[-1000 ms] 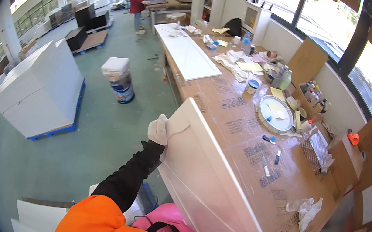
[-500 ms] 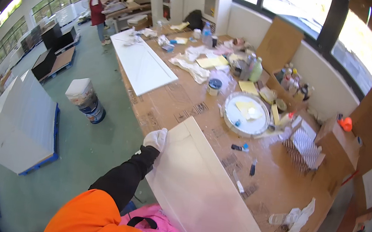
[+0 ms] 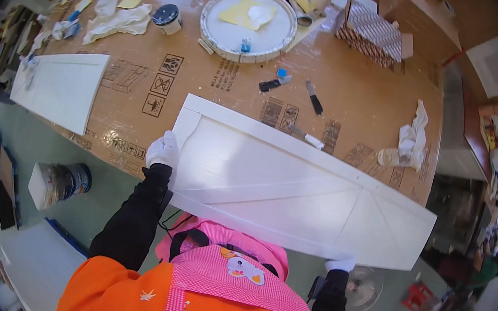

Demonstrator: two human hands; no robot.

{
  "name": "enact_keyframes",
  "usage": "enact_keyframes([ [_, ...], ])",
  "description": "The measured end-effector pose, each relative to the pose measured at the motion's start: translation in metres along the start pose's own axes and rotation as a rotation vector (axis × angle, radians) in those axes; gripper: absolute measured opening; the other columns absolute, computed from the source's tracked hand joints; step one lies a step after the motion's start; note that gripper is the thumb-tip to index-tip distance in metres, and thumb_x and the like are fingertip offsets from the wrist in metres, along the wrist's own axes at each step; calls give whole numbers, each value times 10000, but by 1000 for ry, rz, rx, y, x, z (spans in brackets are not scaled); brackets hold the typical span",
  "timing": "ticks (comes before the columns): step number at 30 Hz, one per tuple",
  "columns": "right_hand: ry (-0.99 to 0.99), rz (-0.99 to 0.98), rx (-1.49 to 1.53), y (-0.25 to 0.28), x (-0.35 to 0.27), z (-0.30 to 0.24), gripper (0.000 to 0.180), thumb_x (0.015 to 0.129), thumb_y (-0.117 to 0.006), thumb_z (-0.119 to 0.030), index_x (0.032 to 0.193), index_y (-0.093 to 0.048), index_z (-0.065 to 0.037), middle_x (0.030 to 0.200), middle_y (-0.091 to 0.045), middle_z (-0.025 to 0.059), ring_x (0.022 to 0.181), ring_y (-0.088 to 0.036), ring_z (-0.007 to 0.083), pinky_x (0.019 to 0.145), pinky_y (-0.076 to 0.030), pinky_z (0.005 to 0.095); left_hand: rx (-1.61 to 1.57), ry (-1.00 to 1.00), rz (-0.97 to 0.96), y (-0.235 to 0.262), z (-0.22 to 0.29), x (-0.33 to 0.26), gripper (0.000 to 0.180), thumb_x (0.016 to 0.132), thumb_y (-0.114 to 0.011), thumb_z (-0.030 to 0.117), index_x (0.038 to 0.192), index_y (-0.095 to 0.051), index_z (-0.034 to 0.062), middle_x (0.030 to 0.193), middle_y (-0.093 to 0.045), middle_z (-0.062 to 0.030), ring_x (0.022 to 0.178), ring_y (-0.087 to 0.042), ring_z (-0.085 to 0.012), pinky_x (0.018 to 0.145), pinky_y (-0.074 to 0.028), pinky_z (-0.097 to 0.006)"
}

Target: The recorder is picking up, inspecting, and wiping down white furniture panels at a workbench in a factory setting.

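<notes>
A long white panel with raised frame strips and diagonal grooves (image 3: 270, 183) lies crosswise in front of me, partly over the table's near edge. My left hand (image 3: 163, 149), in a white glove, is closed round its left end, with the fingertips at the rim. At the near long edge, towards the right, my gloved right hand (image 3: 340, 263) grips the panel; its fingers are mostly hidden beneath it. Just beyond the far edge lie a black-handled knife (image 3: 315, 103), a dark scraper-like tool (image 3: 273, 83) and a pale-handled tool (image 3: 312, 140).
The cardboard-covered table (image 3: 219, 92) carries a second white panel (image 3: 63, 87) at left, a round white lid (image 3: 247, 26), a small dark-lidded tub (image 3: 166, 19) and crumpled plastic (image 3: 411, 139). A bucket (image 3: 63, 184) and a fan (image 3: 363, 290) stand on the floor. People are visible at both sides.
My view has swung down and to the right. The panel now runs more crosswise, and my right hand has come into view at its near edge. My left hand keeps its hold.
</notes>
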State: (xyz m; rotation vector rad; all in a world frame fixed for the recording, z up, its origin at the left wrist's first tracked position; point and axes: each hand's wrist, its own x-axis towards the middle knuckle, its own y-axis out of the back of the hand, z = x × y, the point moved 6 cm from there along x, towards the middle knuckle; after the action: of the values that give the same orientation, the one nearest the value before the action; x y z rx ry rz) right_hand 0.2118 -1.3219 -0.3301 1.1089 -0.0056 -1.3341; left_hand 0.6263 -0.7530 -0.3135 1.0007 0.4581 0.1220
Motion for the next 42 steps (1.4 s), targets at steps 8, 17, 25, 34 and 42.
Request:
enact_keyframes([
  [8,278,996,677,161,-56,-127,356,921,-691,-239,1203,-651,-26,1282,-611,232,1207,-576,381,1029,-460,463,426,-463,-554,24,24,27,688,958,-422,637,795,-710,34,782,-679,-229,825,-675,-424,734,-521,-488],
  [17,592,524,308,331,13,-284,335,792,-754,-379,1004,-707,-124,1026,-658,140,1025,-640,330,892,-514,444,97,-769,-98,67,55,89,297,904,-661,401,910,-649,104,918,-690,-102,889,-670,-317,759,-532,-436],
  [25,622,741,752,327,12,-282,204,849,-726,-230,871,-635,-48,817,-647,98,787,-651,238,745,-525,366,294,-1012,94,26,78,102,710,871,-649,537,1436,-489,138,1562,-376,-160,1471,-293,-371,1213,-197,-509],
  [34,65,593,1189,220,-79,-276,384,1011,-542,-246,1311,-521,-7,1156,-674,218,1039,-684,293,874,-524,368,282,-1014,124,24,80,103,661,882,-643,505,1416,-517,136,1548,-408,-152,1450,-334,-371,1199,-215,-529],
  [42,270,1022,888,231,-102,-319,334,1006,-540,-209,1311,-614,-95,950,-662,184,842,-645,387,714,-516,455,278,-1033,142,21,82,104,641,902,-637,471,1423,-508,122,1547,-416,-149,1444,-352,-362,1193,-233,-517],
])
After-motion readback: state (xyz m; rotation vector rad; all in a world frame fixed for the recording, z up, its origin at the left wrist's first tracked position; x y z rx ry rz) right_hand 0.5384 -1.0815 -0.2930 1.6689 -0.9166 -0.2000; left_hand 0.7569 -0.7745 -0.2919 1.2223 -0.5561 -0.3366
